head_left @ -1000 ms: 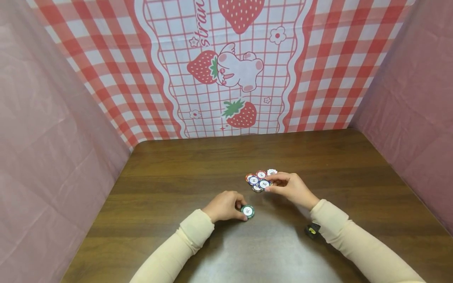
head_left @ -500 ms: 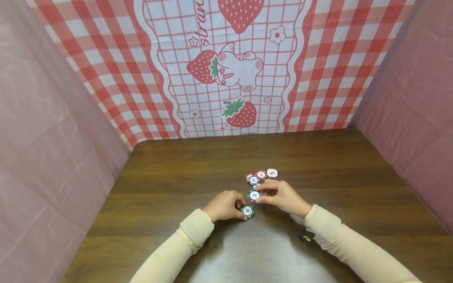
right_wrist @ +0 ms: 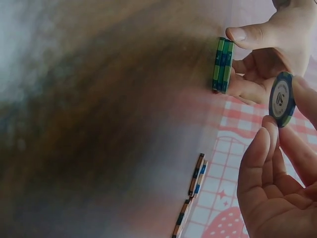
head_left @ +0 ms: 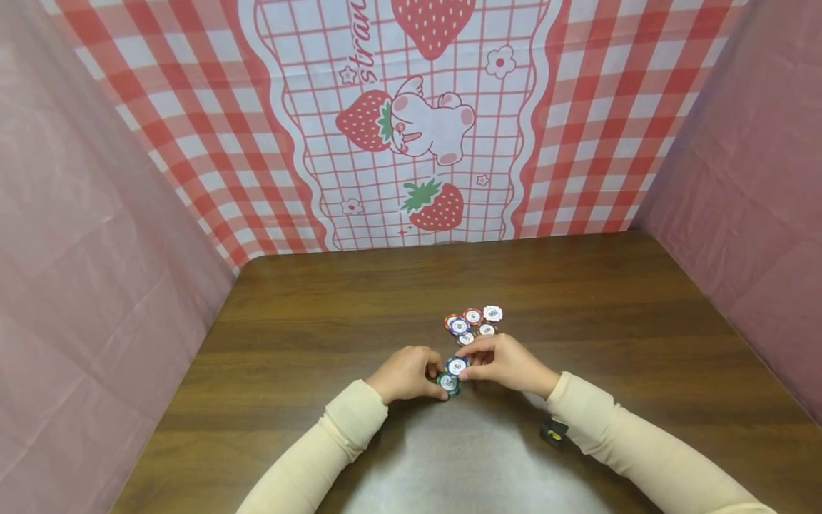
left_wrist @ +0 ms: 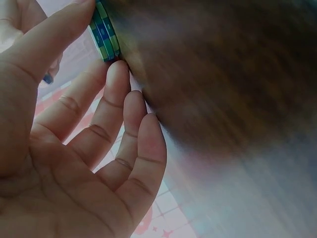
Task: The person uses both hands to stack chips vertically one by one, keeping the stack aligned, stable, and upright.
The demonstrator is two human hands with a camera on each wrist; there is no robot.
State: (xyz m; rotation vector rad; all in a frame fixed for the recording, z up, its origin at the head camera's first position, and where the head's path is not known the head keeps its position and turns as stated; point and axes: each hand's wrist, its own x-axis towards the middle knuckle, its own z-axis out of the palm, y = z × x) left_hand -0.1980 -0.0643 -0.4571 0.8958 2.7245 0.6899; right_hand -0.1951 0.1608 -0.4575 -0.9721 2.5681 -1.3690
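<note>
My left hand (head_left: pixel 409 374) pinches a short stack of green poker chips (head_left: pixel 448 385) at its edge, thumb on the near side. In the right wrist view the green stack (right_wrist: pixel 223 65) shows a few layers and sits on the table. Between thumb and fingertips my right hand (head_left: pixel 507 364) holds a blue poker chip (head_left: pixel 457 366) marked 50. That blue chip (right_wrist: pixel 282 99) is raised above the table, a short way from the stack, and overlaps it in the head view. The left palm (left_wrist: pixel 74 173) faces its wrist camera, the other fingers loosely bent.
Behind the hands lie several loose chips: a blue 10 chip (head_left: pixel 459 326), a red chip (head_left: pixel 473 316), a white chip (head_left: pixel 493 313) and others, some overlapping. The brown wooden table (head_left: pixel 321 300) ends at a strawberry-print cloth (head_left: pixel 424 128). Pink curtains (head_left: pixel 738 178) hang at both sides.
My right hand has drawn the blue chip from the loose chips toward the green stack, uncovering chips beneath. The left hand has stayed on the stack.
</note>
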